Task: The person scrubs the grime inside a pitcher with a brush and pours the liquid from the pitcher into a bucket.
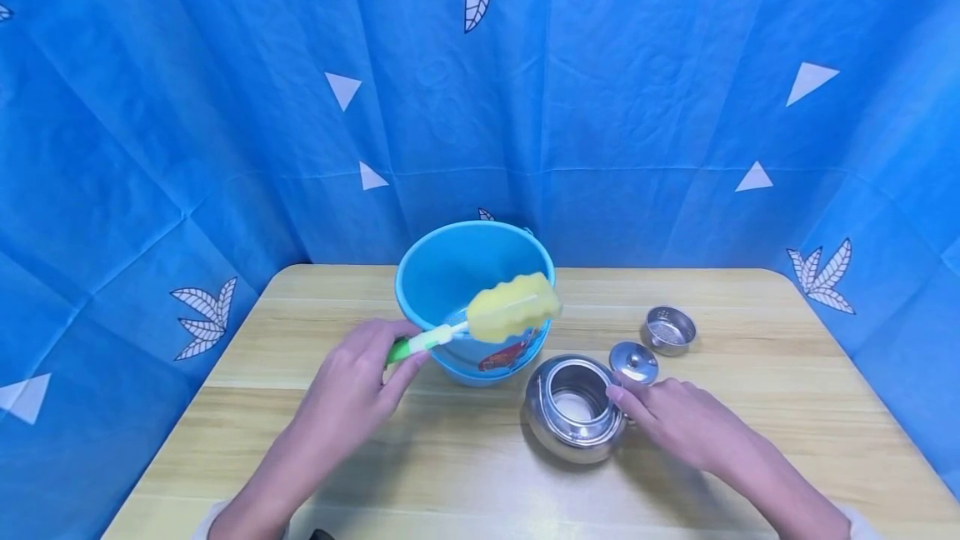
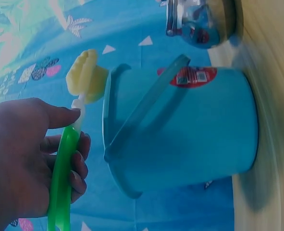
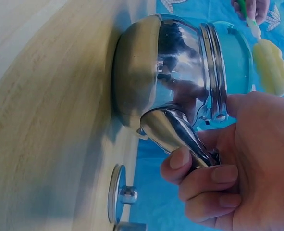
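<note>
My left hand [image 1: 363,367] grips the green handle [image 2: 61,178] of a bottle brush with a yellow sponge head [image 1: 512,308]. In the head view the sponge overlaps the near side of a blue bucket [image 2: 209,130]. A lidless stainless steel teapot [image 1: 542,413] stands upright on the table, its round mouth facing up. My right hand [image 1: 678,423] holds it from the right side. The right wrist view shows fingers curled at the spout [image 3: 173,130], with the thumb at the rim.
Behind the teapot lies its round metal lid [image 1: 633,362], knob up. Farther back right is a small metal strainer cup [image 1: 670,347]. The wooden table [image 1: 757,340] meets a blue patterned curtain [image 1: 637,107] at the back and sides.
</note>
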The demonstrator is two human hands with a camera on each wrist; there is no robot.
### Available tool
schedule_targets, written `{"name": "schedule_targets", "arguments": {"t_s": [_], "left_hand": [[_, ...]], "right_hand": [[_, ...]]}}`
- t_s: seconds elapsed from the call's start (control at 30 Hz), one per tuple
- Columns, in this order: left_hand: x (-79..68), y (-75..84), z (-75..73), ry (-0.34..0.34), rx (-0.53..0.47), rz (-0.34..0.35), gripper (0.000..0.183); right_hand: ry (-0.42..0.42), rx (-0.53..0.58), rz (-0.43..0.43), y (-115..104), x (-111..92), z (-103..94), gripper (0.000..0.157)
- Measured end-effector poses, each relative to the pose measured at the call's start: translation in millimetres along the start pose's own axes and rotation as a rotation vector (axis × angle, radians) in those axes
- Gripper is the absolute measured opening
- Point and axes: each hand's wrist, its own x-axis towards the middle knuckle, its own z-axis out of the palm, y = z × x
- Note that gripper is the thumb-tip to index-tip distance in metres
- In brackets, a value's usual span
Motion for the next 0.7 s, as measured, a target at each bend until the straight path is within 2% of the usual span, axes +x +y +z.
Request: {"name": "schedule_targets", "arguments": {"t_s": [0.3,0.57,0.7], "left_hand": [[0.1,8.3,6.9,0.038,0.085,0.176,0.033],[0.9,15.8,10.9,0.039,0.101,0.234,0.034],[1.6,18.0,16.1,0.041,0.116,0.284,0.034]], "right_hand": [[0.011,0.000,-0.009,0.2,0.0,-0.5,0.042],[0.013,0.000,-0.012,0.5,0.2,-0.3,0.041],[0.015,-0.001,-0.007,0.5,0.2,0.2,0.043]]}}
